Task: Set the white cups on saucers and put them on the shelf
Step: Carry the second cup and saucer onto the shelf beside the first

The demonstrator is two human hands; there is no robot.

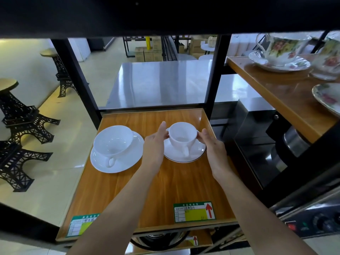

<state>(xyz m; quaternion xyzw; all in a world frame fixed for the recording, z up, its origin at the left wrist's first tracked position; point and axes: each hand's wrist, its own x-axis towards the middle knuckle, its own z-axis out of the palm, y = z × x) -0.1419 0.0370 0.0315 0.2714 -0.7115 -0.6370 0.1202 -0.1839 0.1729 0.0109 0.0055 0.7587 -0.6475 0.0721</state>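
Note:
Two white cups stand on the wooden shelf (pixel 128 190). The wide left cup (pixel 113 142) sits on a plain white saucer (pixel 128 161), handle toward me. The smaller right cup (pixel 182 137) sits on a dark-rimmed white saucer (pixel 195 153), handle also toward me. My left hand (pixel 154 144) touches this cup's left side with its fingertips. My right hand (pixel 211 144) touches its right side. Both hands cup it between them, fingers extended.
Green price labels (pixel 194 211) are stuck to the shelf's front edge. Black frame posts (pixel 214 74) stand at the back corners and a dark shelf hangs overhead. A neighbouring shelf at right carries floral cups and saucers (pixel 283 52). Eiffel-tower stools (pixel 20 115) stand on the floor at left.

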